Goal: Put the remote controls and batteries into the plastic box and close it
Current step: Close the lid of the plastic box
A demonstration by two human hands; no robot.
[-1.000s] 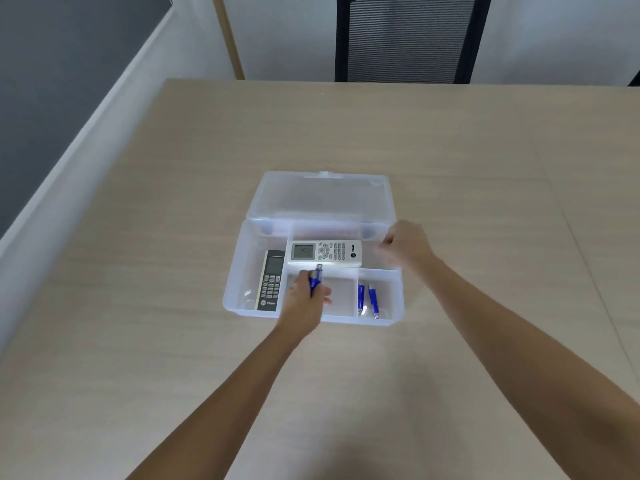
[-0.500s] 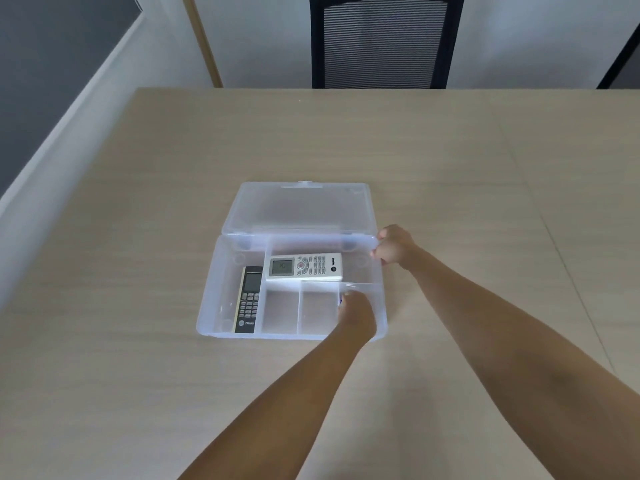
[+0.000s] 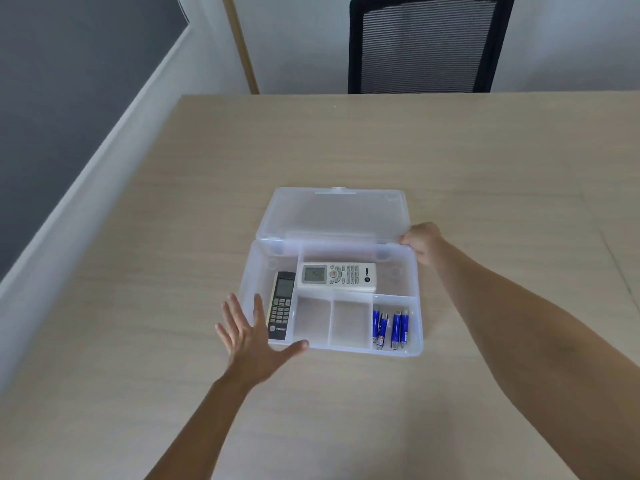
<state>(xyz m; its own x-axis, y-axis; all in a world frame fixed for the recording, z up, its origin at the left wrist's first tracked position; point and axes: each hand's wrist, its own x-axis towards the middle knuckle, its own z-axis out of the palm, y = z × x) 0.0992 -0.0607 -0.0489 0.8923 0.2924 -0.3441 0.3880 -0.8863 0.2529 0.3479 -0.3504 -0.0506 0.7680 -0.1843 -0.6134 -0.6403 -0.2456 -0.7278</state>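
A clear plastic box (image 3: 419, 327) lies open on the table, its lid (image 3: 334, 213) folded back flat behind it. A white remote (image 3: 337, 277) lies across the rear compartment. A black remote (image 3: 280, 310) lies lengthwise in the left compartment. Several blue batteries (image 3: 391, 327) lie in the front right compartment; the two middle front compartments hold nothing. My left hand (image 3: 251, 339) hovers open with fingers spread at the box's front left corner. My right hand (image 3: 422, 240) grips the lid's right near corner, by the hinge.
The box sits mid-table on a light wooden table (image 3: 346, 147). A black mesh chair (image 3: 426, 43) stands behind the far edge. A wall with a white ledge (image 3: 86, 174) runs along the left side.
My left hand put the last battery in the front right compartment, let go and moved left to the front left corner, now open. My right hand stayed at the lid's corner.
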